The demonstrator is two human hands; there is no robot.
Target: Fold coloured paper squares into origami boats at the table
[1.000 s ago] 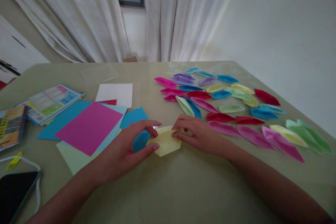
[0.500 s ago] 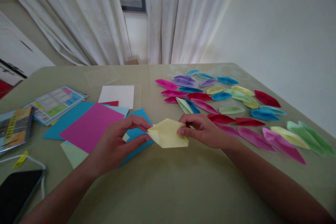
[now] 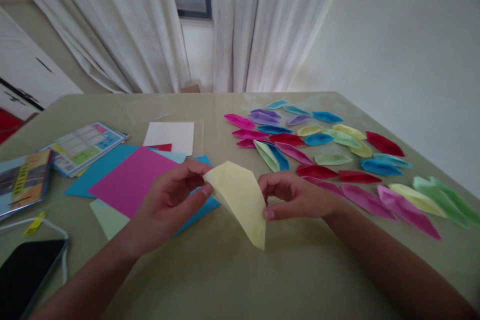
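A folded pale yellow paper [image 3: 240, 196] is held up above the table between both hands, its lower tip pointing down toward me. My left hand [image 3: 168, 205] pinches its left corner with thumb and fingers closed. My right hand [image 3: 296, 196] pinches its right edge, fingers curled. Beneath my left hand lies a stack of flat sheets, with a magenta sheet [image 3: 131, 180] on top of blue sheets [image 3: 93, 172].
Several folded paper boats [image 3: 330, 160] in pink, red, blue, green, yellow and purple spread over the right half of the table [image 3: 232, 280]. A white sheet [image 3: 170, 136], printed booklets [image 3: 84, 146] and a dark phone [image 3: 26, 272] lie at the left.
The yellow paper was pressed flat on the table, then lifted. It now hangs tilted between both hands, opened out with its tip down.
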